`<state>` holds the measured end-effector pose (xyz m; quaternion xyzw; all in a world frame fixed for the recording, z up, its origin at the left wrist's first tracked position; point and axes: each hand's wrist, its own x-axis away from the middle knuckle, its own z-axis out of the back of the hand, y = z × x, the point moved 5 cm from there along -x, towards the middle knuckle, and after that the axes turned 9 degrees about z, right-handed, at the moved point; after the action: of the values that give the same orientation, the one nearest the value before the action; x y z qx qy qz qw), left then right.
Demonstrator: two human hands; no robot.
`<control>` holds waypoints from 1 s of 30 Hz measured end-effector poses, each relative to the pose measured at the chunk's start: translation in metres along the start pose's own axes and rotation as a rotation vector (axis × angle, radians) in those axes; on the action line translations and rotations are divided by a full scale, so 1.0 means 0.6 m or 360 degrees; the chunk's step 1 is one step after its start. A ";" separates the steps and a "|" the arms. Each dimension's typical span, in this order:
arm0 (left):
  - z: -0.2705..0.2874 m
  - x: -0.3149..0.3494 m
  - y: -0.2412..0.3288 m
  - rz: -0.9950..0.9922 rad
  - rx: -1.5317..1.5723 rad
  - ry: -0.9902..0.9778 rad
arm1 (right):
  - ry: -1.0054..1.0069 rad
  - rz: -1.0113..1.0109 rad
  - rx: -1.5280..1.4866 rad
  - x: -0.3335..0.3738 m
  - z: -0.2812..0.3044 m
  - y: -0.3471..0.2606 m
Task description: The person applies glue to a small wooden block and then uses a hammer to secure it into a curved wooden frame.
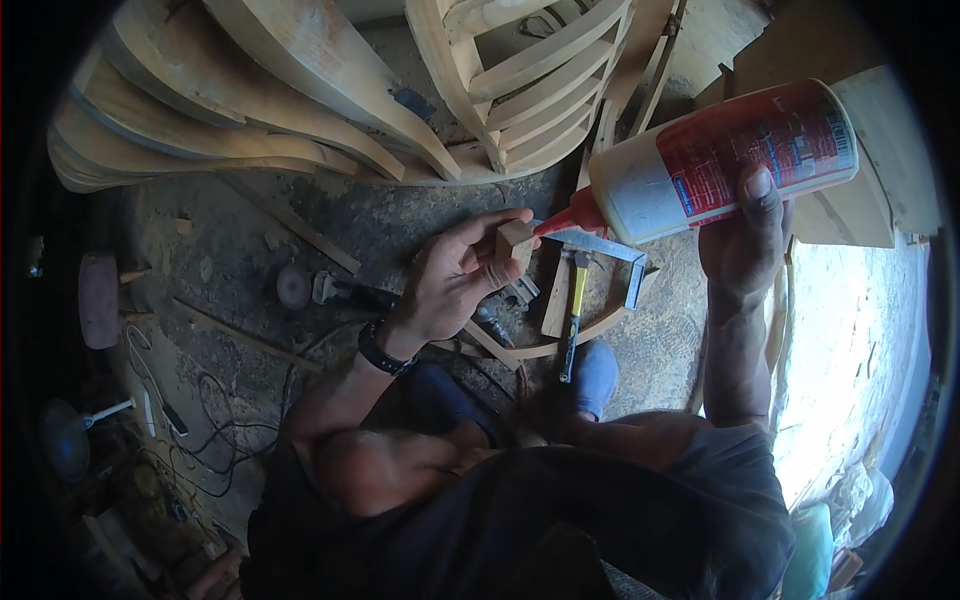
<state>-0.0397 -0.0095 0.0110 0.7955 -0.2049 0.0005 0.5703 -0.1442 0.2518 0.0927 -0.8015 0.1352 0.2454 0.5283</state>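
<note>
- A red-and-white bottle (715, 165), tilted, right of the wooden block, its red nozzle (575, 214) pointing at it; whether they touch, I cannot tell.
- Right hand (742, 245): wrapped around the bottle, thumb over the label.
- Left hand (447, 280): thumb and fingers pinching the wooden block (515, 236).
- Hammer (577, 295) and metal square (634, 283): below and right of the block.
- Curved wooden frame (320, 65): beyond the block.
</note>
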 end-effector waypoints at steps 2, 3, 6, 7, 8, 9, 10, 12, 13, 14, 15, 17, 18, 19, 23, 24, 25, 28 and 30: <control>-0.003 -0.003 0.000 -0.0006 -0.0060 0.0028 | -0.0017 0.0024 0.0044 -0.006 -0.014 -0.013; -0.001 -0.002 0.000 -0.0040 -0.0115 0.0028 | 0.0005 0.0023 0.0039 -0.006 -0.035 -0.020; 0.002 -0.002 0.000 -0.0134 -0.0256 0.0026 | 0.0015 -0.0005 0.0124 -0.002 -0.051 -0.025; 0.001 -0.003 0.001 -0.0156 -0.0293 0.0029 | 0.0010 -0.0017 0.0169 -0.002 -0.051 -0.025; 0.000 -0.003 0.001 -0.0178 -0.0330 0.0033 | 0.0014 -0.0010 0.0162 -0.003 -0.051 -0.025; 0.000 -0.004 0.001 -0.0187 -0.0352 0.0038 | 0.0018 -0.0003 0.0155 -0.003 -0.051 -0.026; -0.001 -0.003 0.001 -0.0194 -0.0376 0.0047 | 0.0022 0.0002 0.0145 -0.004 -0.052 -0.026; -0.001 -0.003 0.003 -0.0232 -0.0472 0.0068 | 0.0015 -0.0002 0.0193 -0.004 -0.053 -0.027; -0.001 -0.003 0.007 -0.0264 -0.0546 0.0082 | 0.0009 -0.0004 0.0216 -0.004 -0.053 -0.029; -0.002 -0.002 0.009 -0.0296 -0.0619 0.0096 | -0.0052 -0.0012 0.0230 -0.005 -0.054 -0.030; -0.002 -0.002 0.008 -0.0297 -0.0648 0.0105 | -0.0114 -0.0020 0.0244 -0.006 -0.054 -0.031; 0.000 0.000 0.004 -0.0295 -0.0707 0.0125 | -0.0177 -0.0063 0.0234 -0.005 -0.060 -0.033; 0.002 0.000 0.003 -0.0284 -0.0707 0.0134 | -0.0179 -0.0098 0.0213 -0.003 -0.068 -0.035; 0.002 0.000 0.002 -0.0272 -0.0705 0.0142 | -0.0210 -0.0125 0.0240 -0.002 -0.072 -0.037; 0.010 -0.004 -0.005 -0.0253 -0.0816 0.0169 | -0.0338 -0.0191 0.0392 -0.002 -0.084 -0.036; 0.012 -0.004 -0.008 -0.0222 -0.0760 0.0165 | -0.0312 -0.0199 0.0376 -0.001 -0.087 -0.034; 0.013 -0.005 -0.011 -0.0195 -0.0701 0.0159 | -0.0290 -0.0192 0.0365 -0.001 -0.087 -0.033; 0.013 -0.008 -0.011 -0.0195 -0.0630 0.0149 | -0.0242 -0.0155 0.0320 -0.003 -0.087 -0.031; 0.012 -0.009 -0.009 -0.0217 -0.0611 0.0145 | -0.0242 -0.0130 0.0277 -0.006 -0.087 -0.032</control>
<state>-0.0444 -0.0132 0.0023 0.6835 -0.1211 -0.0411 0.7187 -0.1247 0.2118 0.1265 -0.7364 0.0829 0.2712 0.6143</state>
